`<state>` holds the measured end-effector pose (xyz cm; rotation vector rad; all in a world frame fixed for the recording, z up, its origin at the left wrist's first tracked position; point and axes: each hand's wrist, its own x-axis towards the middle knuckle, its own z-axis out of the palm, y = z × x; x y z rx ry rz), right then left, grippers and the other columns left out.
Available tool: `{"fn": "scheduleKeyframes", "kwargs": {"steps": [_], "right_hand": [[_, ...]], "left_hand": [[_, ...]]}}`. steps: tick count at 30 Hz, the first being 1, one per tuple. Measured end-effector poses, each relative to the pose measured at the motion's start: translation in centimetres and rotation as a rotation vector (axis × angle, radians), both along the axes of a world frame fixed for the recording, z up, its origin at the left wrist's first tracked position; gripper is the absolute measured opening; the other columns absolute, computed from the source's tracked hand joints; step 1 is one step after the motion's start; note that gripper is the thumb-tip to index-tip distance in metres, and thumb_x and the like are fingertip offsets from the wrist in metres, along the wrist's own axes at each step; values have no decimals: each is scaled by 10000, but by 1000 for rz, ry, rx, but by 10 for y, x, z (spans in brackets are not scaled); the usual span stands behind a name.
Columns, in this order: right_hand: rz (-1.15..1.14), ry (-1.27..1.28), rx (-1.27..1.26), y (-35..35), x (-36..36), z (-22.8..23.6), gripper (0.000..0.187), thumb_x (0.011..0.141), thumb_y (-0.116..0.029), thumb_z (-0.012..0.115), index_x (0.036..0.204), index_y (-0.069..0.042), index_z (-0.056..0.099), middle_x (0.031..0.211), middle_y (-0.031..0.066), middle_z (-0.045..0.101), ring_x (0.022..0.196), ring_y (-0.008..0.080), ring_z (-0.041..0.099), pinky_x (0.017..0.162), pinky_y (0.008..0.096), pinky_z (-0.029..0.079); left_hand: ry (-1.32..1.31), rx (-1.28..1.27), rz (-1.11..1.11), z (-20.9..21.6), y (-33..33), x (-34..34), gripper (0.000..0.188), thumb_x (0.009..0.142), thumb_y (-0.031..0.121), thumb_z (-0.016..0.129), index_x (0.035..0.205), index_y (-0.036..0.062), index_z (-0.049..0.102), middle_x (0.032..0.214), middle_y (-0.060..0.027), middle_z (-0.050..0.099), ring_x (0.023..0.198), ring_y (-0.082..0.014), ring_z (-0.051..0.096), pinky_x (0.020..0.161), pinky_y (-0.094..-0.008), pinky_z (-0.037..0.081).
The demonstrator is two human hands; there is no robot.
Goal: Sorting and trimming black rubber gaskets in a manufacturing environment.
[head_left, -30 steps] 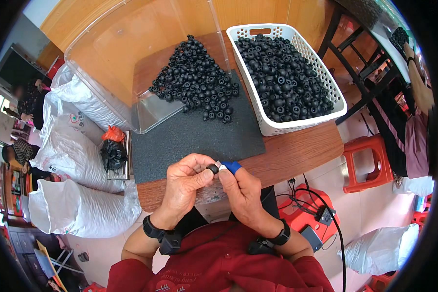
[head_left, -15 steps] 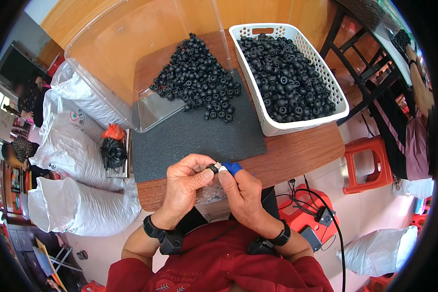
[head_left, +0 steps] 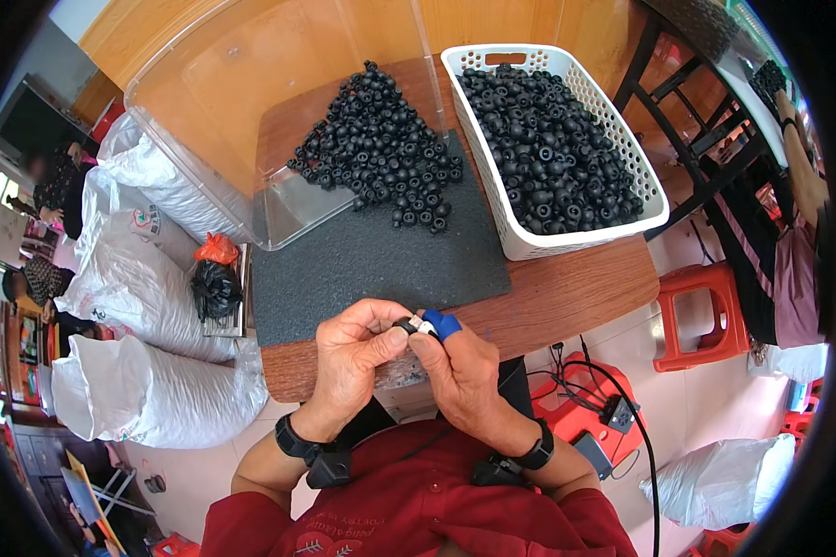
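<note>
My left hand (head_left: 353, 351) is closed, thumb and fingers pinching a small black ring-shaped part (head_left: 405, 326) over the table's front edge. Right against it, my right hand (head_left: 459, 360) pinches a small whitish piece (head_left: 424, 327) between thumb and forefinger; a blue cover (head_left: 442, 324) wraps that finger. The whitish piece touches the black part, though the fingers hide most of both. Beyond my hands, a heap of like black parts (head_left: 381, 139) spills from a tilted clear plastic bin (head_left: 297, 209) onto a dark grey mat (head_left: 381, 269). A white perforated basket (head_left: 567, 243) to the right is full of them.
The brown wooden table (head_left: 585, 288) ends just under my wrists. White sacks (head_left: 158, 390) line the left floor, by a black plastic bag (head_left: 217, 290). Right of the table are a red stool (head_left: 706, 316), cables and a red case (head_left: 585, 408). Other people sit at both sides.
Both hands stay together at the table's edge, with only slight finger shifts. The right thumb has drawn back a little, and more of the whitish piece shows.
</note>
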<state>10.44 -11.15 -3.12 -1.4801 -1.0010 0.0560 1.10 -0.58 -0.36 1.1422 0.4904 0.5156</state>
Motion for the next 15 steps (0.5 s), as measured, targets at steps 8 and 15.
{"fn": "scheduleKeyframes", "kwargs": {"steps": [8,15], "right_hand": [[64,-12,-23,-6,2,5,115,883,-70,596,917,39,593,685,135,572,546,253,583,470,342,436],[72,168,-45,-7,1,-1,169,931,-101,541,984,52,592,758,160,608,628,257,625,537,330,469]], "left_hand": [[-42,-46,-2,-3,-3,-2,222,817,70,699,995,-38,623,854,-50,650,714,-72,550,644,-199,441],[-82,-13,33,-7,-5,-2,190,823,40,681,985,-38,619,882,-62,656,767,-89,578,718,-217,478]]}}
